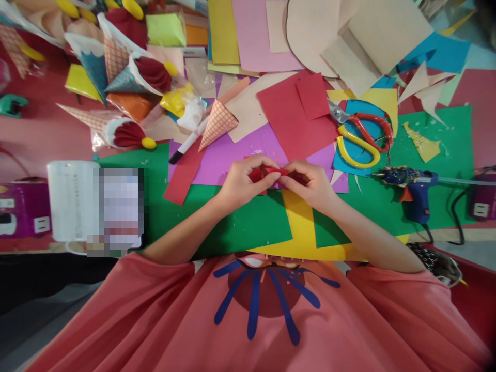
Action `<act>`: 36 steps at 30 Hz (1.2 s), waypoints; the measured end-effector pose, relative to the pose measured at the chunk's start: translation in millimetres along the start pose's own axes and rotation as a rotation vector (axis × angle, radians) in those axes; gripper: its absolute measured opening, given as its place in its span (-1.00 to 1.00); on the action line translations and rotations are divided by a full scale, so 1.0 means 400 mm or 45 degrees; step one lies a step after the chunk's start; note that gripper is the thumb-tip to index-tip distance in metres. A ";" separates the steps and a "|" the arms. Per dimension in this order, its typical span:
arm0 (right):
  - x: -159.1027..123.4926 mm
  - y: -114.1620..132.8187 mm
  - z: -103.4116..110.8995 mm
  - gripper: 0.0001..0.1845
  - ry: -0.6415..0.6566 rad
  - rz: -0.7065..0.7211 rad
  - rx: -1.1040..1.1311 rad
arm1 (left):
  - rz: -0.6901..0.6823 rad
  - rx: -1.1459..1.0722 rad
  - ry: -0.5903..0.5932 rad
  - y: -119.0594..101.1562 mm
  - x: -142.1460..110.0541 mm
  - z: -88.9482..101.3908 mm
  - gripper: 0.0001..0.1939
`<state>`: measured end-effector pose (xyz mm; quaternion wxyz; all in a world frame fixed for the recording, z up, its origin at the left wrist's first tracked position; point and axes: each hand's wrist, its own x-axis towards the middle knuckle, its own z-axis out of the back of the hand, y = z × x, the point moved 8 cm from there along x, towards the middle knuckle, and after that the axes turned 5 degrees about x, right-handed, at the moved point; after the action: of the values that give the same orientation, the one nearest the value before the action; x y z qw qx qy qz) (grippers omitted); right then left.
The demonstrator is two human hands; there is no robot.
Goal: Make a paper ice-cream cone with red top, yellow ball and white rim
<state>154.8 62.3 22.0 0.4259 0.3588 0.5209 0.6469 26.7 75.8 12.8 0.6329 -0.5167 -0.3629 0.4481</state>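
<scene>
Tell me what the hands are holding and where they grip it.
The left hand and right hand pinch a small red piece along its near edge; fingers partly hide it.

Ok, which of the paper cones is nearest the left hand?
The orange-checked cone beside the black-capped marker; the other cones all lie farther to the left.

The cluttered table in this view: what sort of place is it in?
Probably a craft workspace: scissors, a glue gun and patterned paper cones lie among coloured sheets.
</scene>
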 end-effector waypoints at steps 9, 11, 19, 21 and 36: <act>-0.006 0.010 0.017 -0.77 -0.114 0.032 -0.066 | 0.070 -0.277 -0.020 0.009 0.002 -0.003 -0.65; -0.003 0.003 0.011 -0.79 -0.077 -0.017 -0.015 | 0.070 -0.232 -0.033 0.013 -0.001 -0.001 -0.65; -0.009 -0.023 -0.030 -0.64 0.123 -0.254 0.429 | 0.175 -0.578 0.037 0.018 -0.001 -0.023 -0.62; -0.012 -0.018 -0.040 -0.63 0.177 -0.273 0.594 | 0.216 -0.725 0.083 0.013 0.000 -0.035 -0.62; 0.006 -0.053 0.003 -0.66 -0.062 -0.304 0.760 | 0.124 -0.244 0.074 -0.028 0.049 0.008 -0.61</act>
<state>158.7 66.8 1.6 0.3872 0.4197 0.7158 0.4020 32.5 94.4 24.5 0.5683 -0.6047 -0.3599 0.4264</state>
